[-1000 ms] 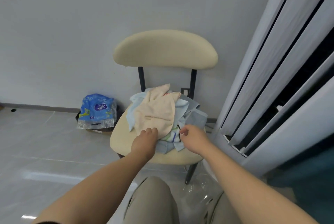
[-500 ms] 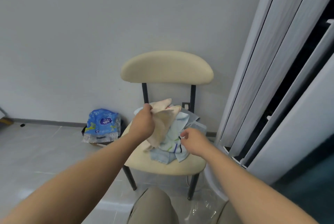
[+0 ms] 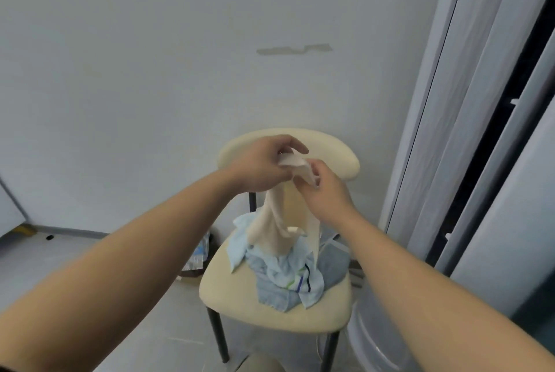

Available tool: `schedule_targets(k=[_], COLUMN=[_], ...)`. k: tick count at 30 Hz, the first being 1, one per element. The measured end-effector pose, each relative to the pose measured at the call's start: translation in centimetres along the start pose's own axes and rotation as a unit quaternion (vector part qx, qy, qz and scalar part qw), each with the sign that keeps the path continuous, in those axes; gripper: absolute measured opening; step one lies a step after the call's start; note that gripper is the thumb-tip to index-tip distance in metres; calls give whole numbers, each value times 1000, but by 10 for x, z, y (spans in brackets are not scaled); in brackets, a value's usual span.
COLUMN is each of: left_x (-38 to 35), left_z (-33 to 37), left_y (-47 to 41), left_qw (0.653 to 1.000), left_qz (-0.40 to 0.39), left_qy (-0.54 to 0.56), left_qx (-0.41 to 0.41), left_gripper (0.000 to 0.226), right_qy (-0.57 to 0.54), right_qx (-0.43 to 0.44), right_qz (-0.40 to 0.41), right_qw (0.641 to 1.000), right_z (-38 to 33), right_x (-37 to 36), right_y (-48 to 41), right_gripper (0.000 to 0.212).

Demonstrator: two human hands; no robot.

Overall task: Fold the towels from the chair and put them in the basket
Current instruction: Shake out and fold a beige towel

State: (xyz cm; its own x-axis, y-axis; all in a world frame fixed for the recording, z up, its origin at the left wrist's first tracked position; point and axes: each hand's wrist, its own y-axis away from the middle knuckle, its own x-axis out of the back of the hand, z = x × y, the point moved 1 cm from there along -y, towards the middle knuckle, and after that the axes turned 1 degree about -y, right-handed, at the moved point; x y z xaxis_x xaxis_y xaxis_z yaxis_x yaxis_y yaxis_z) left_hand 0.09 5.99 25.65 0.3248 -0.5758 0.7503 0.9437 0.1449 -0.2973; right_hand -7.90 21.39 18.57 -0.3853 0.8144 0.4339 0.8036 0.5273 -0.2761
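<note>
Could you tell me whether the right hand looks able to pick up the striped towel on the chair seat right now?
Probably not yet: the right hand and left hand both pinch the hanging beige towel. The striped towel itself lies uncovered below.

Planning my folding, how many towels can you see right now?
5, roughly: a cream towel held up; on the chair, a light blue towel, a striped towel, a denim-blue towel and a grey-blue towel. More may be hidden.

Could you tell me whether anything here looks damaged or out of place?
Yes: a dark, jagged patch mars the wall above the chair, like peeled paint or tape residue. The blue towels lie in a crumpled heap on its seat.
</note>
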Motion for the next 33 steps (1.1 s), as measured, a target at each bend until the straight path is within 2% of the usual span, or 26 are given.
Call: schedule_targets(k=[1, 3, 8, 10, 12, 14, 16, 19, 21, 23, 25, 27, 29, 33], left_x=[2, 4, -3, -5, -3, 3, 11, 25, 30, 34, 35, 31, 22, 6], left_z=[0, -6, -27, -35, -36, -30, -16, 6, 17, 24, 29, 29, 25, 8], left_y=[1, 2, 1, 2, 2, -1, -7, -18, -23, -25, -24, -24, -24, -24], left_qw=[1000, 995, 983, 984, 957, 935, 933, 964, 977, 985, 991, 993, 993, 994], left_qz=[0, 26, 74, 96, 104, 117, 134, 151, 148, 139, 130, 117, 96, 60], left_qy=[-29, -95, -142, -10, 181, 263, 284, 197, 136, 94, 32, -20, -55, -60], left_qx=[-2, 4, 87, 148, 202, 208, 174, 99, 66, 41, 22, 20, 33, 68], left_gripper=[51, 53, 9, 12, 10, 16, 19, 17, 16, 18, 25, 34, 31, 28], right_qy=[6, 21, -10, -5, 24, 62, 80, 51, 16, 2, 22, 27, 10, -19], right_qx=[8, 19, 32, 27, 26, 28, 21, 18, 22, 40, 67, 71, 71, 63], right_qz=[23, 50, 68, 87, 78, 52, 44, 50, 57, 71, 95, 107, 111, 157], right_qw=[1000, 998, 997, 996, 996, 996, 996, 997, 998, 997, 993, 991, 991, 985], right_z=[-6, -16, -49, -59, -66, -68, -67, -70, -78, -85, -92, -100, -110, -128], right_x=[2, 5, 16, 26, 35, 41, 46, 48, 52, 57, 63, 67, 69, 76], right_y=[-3, -9, -19, -24, -27, -28, -30, -37, -40, -43, -47, -50, -51, -53], right_gripper=[4, 17, 44, 47, 42, 29, 6, 30, 35, 28, 11, 13, 19, 27])
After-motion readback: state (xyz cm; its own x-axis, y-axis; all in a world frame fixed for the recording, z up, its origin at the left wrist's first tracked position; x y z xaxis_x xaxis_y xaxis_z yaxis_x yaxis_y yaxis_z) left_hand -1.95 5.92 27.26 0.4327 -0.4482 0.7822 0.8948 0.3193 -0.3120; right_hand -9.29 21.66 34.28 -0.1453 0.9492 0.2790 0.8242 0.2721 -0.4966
